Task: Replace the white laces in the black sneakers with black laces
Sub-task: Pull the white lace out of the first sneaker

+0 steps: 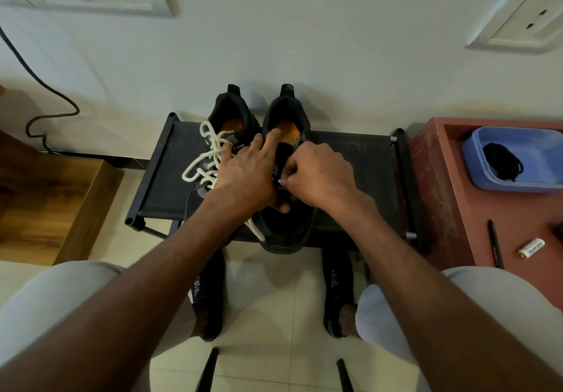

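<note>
Both bare forearms reach forward from the near edge and meet at the middle. The left hand lies palm down, fingers spread and mostly straight, forefinger pointing far. The right hand is curled, its thumb and fingers pinched together in a tight grip.

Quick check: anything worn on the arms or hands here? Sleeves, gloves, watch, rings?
Nothing worn that shows. Both forearms are bare up to the frame edge, no sleeve in view. The left hand and right hand have no gloves; no watch or band on either wrist. No ring shows on the visible fingers, though some are hidden.
</note>
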Demonstrator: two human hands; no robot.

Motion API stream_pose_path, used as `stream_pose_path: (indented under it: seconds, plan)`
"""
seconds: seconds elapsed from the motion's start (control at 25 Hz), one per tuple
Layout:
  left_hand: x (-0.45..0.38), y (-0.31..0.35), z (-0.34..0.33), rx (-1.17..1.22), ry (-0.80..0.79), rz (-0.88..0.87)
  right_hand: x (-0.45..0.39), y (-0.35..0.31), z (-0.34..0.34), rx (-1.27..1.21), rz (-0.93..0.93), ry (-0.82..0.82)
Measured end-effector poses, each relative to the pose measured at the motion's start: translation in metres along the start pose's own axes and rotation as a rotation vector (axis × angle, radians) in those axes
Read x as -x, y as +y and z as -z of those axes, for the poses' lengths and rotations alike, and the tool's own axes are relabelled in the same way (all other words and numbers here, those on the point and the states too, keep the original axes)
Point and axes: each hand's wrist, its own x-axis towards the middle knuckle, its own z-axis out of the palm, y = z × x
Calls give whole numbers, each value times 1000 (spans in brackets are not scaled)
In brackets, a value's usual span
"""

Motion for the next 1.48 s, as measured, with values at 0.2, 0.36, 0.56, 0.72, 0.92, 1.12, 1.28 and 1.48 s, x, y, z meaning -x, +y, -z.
stream_pose_path:
  seconds: [0.2,0.36,0.56,0.72,0.92,1.12,1.28,1.48]
  plan:
    - [1,0,0,-9,8,16,3,10,16,-7,-3,126]
    - [0,-1,-3,8,21,10,1,-6,-8,108,113,8]
    - [-1,2,-2,36,8,40,0,0,-3,-8,-26,88]
    - [1,3,0,30,-4,45,-5,13,10,-123,-27,187]
    - [-1,0,-2,41,-7,40,-4,0,-16,99,138,51]
    - [3,4,-1,43,-2,63,-6,10,8,-239,-154,302]
    - [3,1,2,43,-6,69,-12,28,32,-288,-107,398]
    - [4,3,3,43,7,60,-9,6,-14,71,128,19]
